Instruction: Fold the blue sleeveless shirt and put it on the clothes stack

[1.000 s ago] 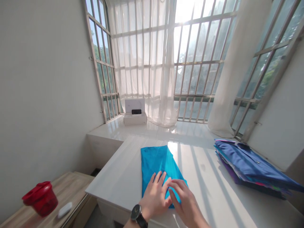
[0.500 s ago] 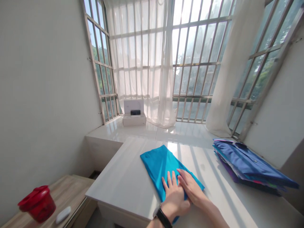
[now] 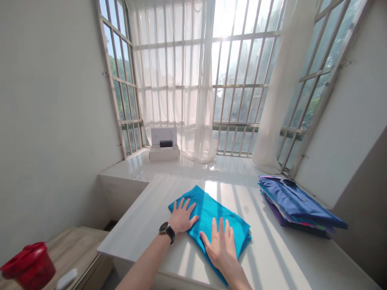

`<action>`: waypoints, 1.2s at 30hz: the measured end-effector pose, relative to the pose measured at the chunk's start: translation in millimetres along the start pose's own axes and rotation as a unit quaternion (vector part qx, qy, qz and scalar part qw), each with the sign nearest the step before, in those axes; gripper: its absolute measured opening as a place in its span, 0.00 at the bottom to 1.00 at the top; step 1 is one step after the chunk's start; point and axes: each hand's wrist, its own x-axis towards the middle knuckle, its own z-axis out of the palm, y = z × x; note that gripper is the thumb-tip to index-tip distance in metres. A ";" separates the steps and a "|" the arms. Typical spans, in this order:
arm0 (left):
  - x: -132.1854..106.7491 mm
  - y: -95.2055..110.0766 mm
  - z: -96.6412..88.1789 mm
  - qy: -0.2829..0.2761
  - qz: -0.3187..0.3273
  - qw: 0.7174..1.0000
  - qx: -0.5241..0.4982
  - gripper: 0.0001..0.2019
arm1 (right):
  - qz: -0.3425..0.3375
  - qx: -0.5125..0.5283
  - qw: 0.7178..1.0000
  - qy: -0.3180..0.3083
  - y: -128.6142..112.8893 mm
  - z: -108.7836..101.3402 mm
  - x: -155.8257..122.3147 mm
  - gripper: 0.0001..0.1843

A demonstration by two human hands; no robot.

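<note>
Handy tip: keep your left hand (image 3: 182, 216) and right hand (image 3: 220, 245) flat on the folded turquoise shirt (image 3: 222, 213) on the white bench (image 3: 136, 225), fingers (image 3: 218, 229) spread open, gripping nothing, pressing evenly.

Sun glares through the curtains (image 3: 172, 80) at twelve o'clock, striping my bench (image 3: 130, 225) with shadow; window frames (image 3: 328, 89) bend toward the edges.

Matt cloth garment (image 3: 213, 211), glossy white countertop (image 3: 139, 211)
</note>
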 end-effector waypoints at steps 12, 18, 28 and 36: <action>-98.1 66.0 2.8 0.009 -0.065 0.995 0.071 0.44 | -0.157 0.048 0.972 -0.170 89.9 -58.6 5.3 0.44; -68.3 62.5 -19.5 0.037 0.004 0.997 0.071 0.30 | -0.074 -0.021 0.996 -0.038 77.2 -51.2 10.0 0.37; -38.5 14.2 30.1 0.055 0.009 0.998 -0.001 0.39 | 0.064 -0.077 0.994 -0.046 84.1 -22.3 8.5 0.49; -40.5 18.1 24.7 0.044 -0.006 0.999 -0.017 0.41 | 0.050 -0.050 0.997 -0.033 101.6 -18.7 5.5 0.51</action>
